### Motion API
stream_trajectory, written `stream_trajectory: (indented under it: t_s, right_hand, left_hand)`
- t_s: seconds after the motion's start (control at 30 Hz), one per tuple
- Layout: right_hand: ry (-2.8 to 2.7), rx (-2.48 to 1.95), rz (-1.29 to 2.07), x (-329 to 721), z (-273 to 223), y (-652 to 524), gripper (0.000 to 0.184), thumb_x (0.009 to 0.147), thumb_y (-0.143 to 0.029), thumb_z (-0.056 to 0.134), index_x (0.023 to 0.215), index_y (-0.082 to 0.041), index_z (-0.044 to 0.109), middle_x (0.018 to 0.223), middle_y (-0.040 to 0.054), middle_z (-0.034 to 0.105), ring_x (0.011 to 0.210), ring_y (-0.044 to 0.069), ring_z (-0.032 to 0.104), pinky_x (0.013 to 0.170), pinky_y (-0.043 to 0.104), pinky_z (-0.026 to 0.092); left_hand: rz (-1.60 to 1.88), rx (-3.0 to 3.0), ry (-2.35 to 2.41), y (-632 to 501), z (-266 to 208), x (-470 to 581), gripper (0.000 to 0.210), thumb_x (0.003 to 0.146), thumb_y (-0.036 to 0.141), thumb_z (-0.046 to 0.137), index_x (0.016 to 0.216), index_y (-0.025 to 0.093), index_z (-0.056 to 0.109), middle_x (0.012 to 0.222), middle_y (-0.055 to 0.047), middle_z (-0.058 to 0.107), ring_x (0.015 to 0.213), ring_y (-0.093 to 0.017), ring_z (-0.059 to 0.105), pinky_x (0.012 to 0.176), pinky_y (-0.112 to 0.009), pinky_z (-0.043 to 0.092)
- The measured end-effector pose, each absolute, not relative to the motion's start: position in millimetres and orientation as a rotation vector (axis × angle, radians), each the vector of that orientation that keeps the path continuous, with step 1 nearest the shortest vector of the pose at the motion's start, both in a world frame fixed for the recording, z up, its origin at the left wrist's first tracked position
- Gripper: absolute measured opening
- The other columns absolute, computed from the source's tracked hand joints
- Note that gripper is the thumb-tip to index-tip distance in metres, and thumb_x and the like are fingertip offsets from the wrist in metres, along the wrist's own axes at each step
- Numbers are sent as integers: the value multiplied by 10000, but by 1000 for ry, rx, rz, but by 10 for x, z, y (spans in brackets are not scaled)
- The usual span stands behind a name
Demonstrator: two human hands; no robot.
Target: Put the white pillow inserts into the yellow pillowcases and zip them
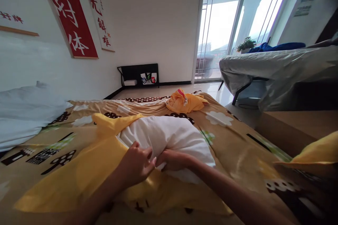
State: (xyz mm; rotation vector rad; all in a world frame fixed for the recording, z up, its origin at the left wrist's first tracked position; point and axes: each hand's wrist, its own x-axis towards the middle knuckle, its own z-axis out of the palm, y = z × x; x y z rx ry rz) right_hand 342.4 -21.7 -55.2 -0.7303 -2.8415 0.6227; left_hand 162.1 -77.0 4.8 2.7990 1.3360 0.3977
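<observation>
A plump white pillow [169, 132] lies on the bed, partly inside a yellow pillowcase [97, 161]. The case spreads out to the left and under the pillow's near side. My left hand [139, 163] is closed at the case's open edge, its fingers curled, with the fingertips hiding the exact grip. Close beside it, almost touching, my right hand [173, 160] is closed on a fold of the white pillow. A crumpled orange-yellow cloth [185, 102] with a pink patch rests farther back on the bed.
The patterned tan bedsheet [219, 117] lies beneath everything. White bedding [29, 112] is at the left, another yellow cloth item [319, 151] at the right. A plastic-covered table [264, 65] stands at back right, above a cardboard box [295, 126]. A black low shelf [132, 72] is by the wall.
</observation>
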Motion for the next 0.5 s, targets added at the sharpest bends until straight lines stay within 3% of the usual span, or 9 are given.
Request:
stream_trajectory:
  t_s: [0.13,0.27,0.33,0.4,0.5]
  right_hand:
    - [-2801,-841,341,3229,-672,-242,140,674,-53,567,745,-138,654,791,0,658,684,119,516,656,207,429]
    - [-2879,-814,167,3113,-780,-420,61,688,-105,607,703,-137,657,784,33,678,729,158,551,773,270,446]
    - [-2982,-742,52,3141,-843,-608,78,741,-152,614,686,-152,669,724,28,687,685,164,574,863,328,422]
    - [-3028,-672,-81,3186,-837,-811,141,798,-138,573,710,-163,681,705,26,697,655,159,601,907,361,390]
    - [-3084,-637,-91,3243,-607,-970,127,804,-115,577,753,-147,689,739,47,716,665,172,639,835,355,410]
  left_hand:
    - [595,2792,1166,-705,89,1727,242,871,335,441,715,180,540,657,-5,603,643,-152,534,763,-316,374]
    - [583,2848,1081,-554,97,1754,253,903,324,412,769,176,569,743,-22,627,733,-168,575,810,-333,393]
    - [663,2877,1228,-356,31,1627,228,908,307,418,944,171,597,989,-74,651,970,-212,583,909,-368,383]
    - [827,2815,1585,-112,-113,1447,355,904,304,431,1223,168,506,1318,-134,515,1245,-261,443,1021,-429,326]
    - [819,2556,2037,183,-430,1224,528,926,360,393,1395,124,340,1459,-186,359,1356,-292,318,1063,-493,298]
